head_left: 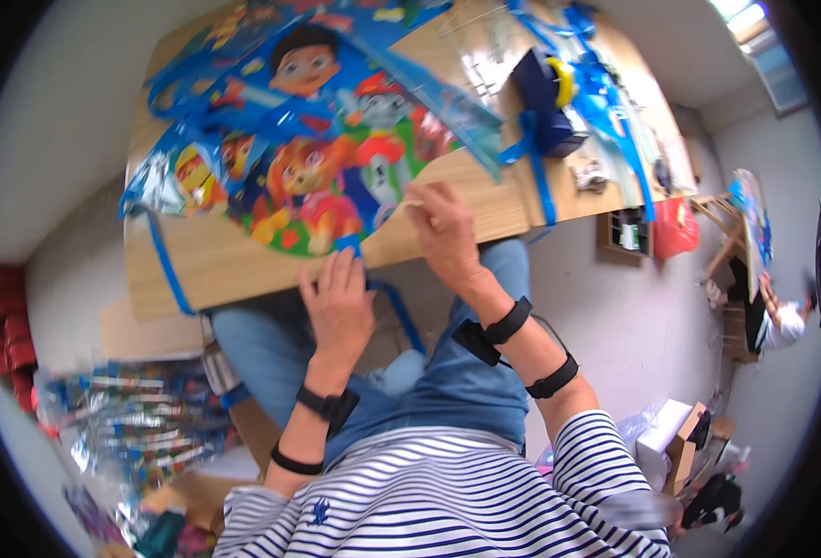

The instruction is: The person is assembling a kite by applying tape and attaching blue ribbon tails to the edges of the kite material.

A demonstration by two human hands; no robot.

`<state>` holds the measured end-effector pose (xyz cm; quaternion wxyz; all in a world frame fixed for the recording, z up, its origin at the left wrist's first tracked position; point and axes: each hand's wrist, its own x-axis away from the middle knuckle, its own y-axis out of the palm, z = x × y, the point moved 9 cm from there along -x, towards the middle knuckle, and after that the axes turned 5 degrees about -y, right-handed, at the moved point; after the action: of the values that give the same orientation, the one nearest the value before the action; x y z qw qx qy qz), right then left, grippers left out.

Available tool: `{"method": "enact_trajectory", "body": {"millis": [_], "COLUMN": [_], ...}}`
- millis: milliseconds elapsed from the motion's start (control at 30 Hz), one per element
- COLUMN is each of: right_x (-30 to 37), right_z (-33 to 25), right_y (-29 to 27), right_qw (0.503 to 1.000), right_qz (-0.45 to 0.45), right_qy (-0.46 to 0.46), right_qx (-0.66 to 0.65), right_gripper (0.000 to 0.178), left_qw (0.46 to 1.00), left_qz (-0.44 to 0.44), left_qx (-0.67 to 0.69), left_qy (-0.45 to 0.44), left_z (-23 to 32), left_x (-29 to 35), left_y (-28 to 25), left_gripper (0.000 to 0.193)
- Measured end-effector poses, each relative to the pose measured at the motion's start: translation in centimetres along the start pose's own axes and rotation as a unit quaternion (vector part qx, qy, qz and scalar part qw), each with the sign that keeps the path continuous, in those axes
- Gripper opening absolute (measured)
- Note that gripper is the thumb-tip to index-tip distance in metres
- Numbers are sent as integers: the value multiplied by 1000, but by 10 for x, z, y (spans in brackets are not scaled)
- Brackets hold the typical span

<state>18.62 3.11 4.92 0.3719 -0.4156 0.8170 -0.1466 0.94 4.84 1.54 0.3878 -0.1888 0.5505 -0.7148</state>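
Observation:
A shiny printed sheet [313,191] with cartoon dogs and a cartoon child lies on the wooden table [485,200] in front of me. Its exact kind I cannot tell. At the table's near edge, my left hand [344,302] lies with its fingers stretched out, their tips on a blue ribbon [347,245] at the sheet's lower edge. My right hand [446,228] is above the table, just right of the sheet. Its fingers are bent together in a pinch, and whatever is between them is too small and blurred to make out.
Blue strips [615,107] and a dark blue box with a yellow roll [559,84] occupy the table's right side. Another ribbon [167,265] hangs over the left edge. Packed plastic bundles [141,418] lie on the floor at left. A co-worker [782,321] is at far right.

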Motion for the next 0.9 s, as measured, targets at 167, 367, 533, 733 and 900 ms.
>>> {"method": "enact_trajectory", "body": {"millis": [167,367,533,733,900], "right_x": [-6,-40,-52,-38,-1], "right_z": [157,215,219,215,231], "right_y": [-190,-238,-236,-243,-215], "right_qw": [915,873,863,858,775], "right_qz": [302,254,140,187,243], "right_qy": [266,395,466,412,442], "right_qx": [-12,-133,-135,-241,-381], "right_gripper": [25,33,24,19,22], "left_qw": [1000,1000,1000,999,1000], "left_qz": [-17,-14,-18,-17,-21], "left_qx": [12,17,18,16,9], "left_qy": [18,16,14,28,21], "left_z": [9,9,11,11,10], "left_x": [1,0,-1,-1,1], "left_y": [1,-5,-5,-2,-1], "left_gripper": [57,52,52,55,58]}}
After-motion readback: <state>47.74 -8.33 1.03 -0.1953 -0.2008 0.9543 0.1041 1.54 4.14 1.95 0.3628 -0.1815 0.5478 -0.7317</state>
